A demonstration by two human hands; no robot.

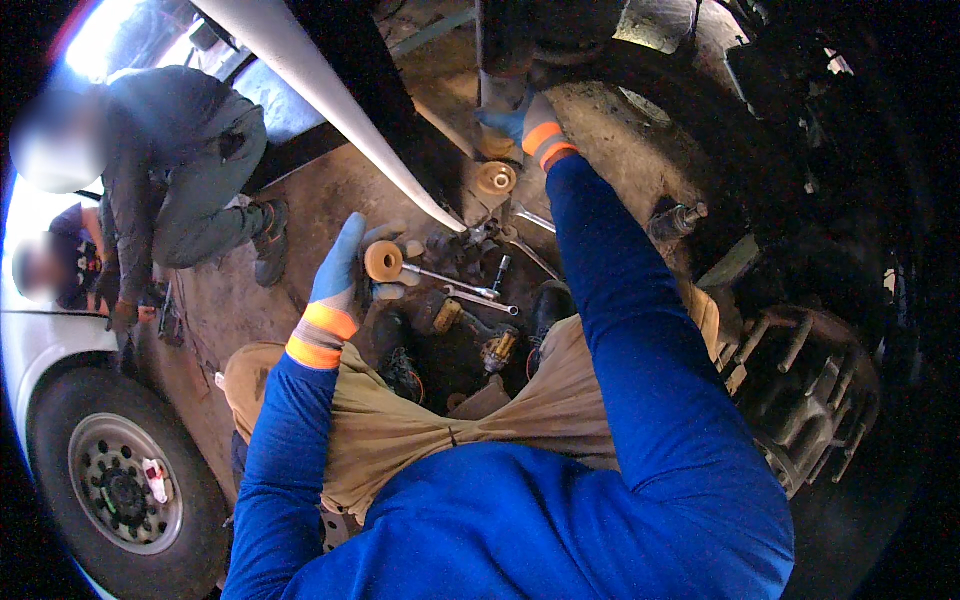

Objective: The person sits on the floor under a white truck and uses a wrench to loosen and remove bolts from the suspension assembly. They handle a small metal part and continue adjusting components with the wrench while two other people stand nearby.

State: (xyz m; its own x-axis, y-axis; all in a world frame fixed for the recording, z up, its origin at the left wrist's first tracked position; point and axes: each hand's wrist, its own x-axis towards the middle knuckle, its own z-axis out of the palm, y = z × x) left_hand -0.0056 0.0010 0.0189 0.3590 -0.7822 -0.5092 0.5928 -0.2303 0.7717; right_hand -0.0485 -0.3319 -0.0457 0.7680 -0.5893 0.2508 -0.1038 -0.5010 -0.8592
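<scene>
Tan ring [384, 249] lies left of centre in the frame, caught in the left hand [343, 268], whose gloved fingers are curled partway around it. At upper centre, the right hand [514, 119] reaches up to a dark part; whether it grips anything, I cannot tell. A second tan ring [488, 179] is below it, with a wrench [482, 300] near centre.

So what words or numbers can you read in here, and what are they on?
None that I can read.
Big tyre at lower left: no readable lettering.
White-and-red piece on its wheel: too small and blurred.
Power tool on the floor: too small to read.
Tan ring by the left hand: no readable mark.
</scene>
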